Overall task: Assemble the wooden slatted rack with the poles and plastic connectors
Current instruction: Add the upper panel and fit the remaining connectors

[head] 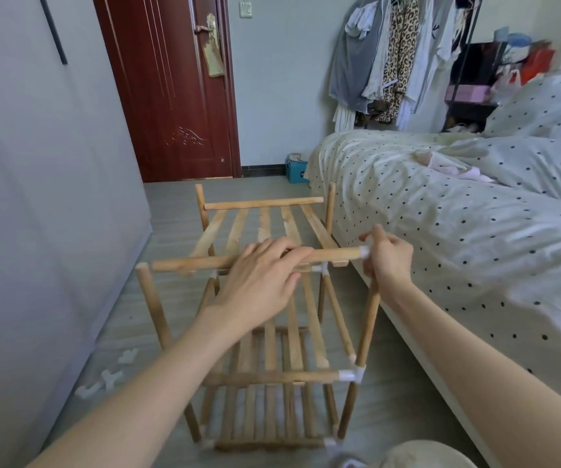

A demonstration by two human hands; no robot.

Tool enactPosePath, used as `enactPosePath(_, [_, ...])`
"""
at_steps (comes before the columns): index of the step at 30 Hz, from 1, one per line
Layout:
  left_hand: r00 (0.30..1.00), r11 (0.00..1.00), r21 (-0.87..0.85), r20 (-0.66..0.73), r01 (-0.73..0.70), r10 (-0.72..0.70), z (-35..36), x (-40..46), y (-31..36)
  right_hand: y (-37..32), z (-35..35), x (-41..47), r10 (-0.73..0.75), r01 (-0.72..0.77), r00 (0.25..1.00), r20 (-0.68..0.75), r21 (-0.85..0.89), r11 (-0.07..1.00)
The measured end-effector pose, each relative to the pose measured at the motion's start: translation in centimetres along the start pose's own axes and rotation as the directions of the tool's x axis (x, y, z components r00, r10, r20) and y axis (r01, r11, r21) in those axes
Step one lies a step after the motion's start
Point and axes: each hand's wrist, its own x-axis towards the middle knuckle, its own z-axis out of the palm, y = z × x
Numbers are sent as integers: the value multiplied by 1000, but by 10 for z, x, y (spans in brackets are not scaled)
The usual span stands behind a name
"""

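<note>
Wooden slats and round poles are making up the rack that is standing on the floor between the grey wall and my bed. I am resting my left hand on the front rail of the top slatted shelf, fingers loosely bent over it rather than clenched. My right hand is pinching the white plastic connector at that rail's right end, where it is meeting the near right pole. The rail's left end is sitting just beside the near left pole; whether they are joined I cannot tell. Spare white connectors are lying on the floor by the wall.
</note>
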Motion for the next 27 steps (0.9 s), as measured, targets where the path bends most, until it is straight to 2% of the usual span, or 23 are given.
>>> enactPosePath(3, [996,993,81,36,82,-85,-13,-13,-34,-1,4,27,7,-17,993,-114,-89,996])
enactPosePath(5, [991,977,167,12,130,-134,-23,-27,-58,2,12,32,25,-42,988,-151,-113,993])
enactPosePath(7, [988,964,221,-2,151,-154,-28,-44,-78,9,19,23,-13,-5,985,-170,-107,994])
enactPosePath(10, [965,955,144,-74,260,-252,-27,-71,-88,29,29,0,-161,141,972,-171,-122,982])
enactPosePath(13, [911,920,-25,-131,392,-392,-23,-78,-89,36,37,-8,-175,157,977,-119,-149,976])
enactPosePath(16, [878,887,-119,-135,445,-459,-17,-60,-87,31,41,5,-66,55,996,-64,-159,986])
enactPosePath(19, [882,881,-168,-100,442,-461,-5,-40,-91,26,46,21,111,-118,993,-49,-158,980])
enactPosePath(23, [894,876,-243,-67,416,-443,1,-24,-99,34,63,4,246,-223,969,36,-309,925])
enactPosePath(25, [906,873,-313,-74,375,-416,-2,-28,-102,44,77,-23,349,-247,914,205,-402,882])
enactPosePath(27, [916,871,-356,-86,339,-391,-5,-41,-107,55,93,-54,465,-236,786,407,-497,835])
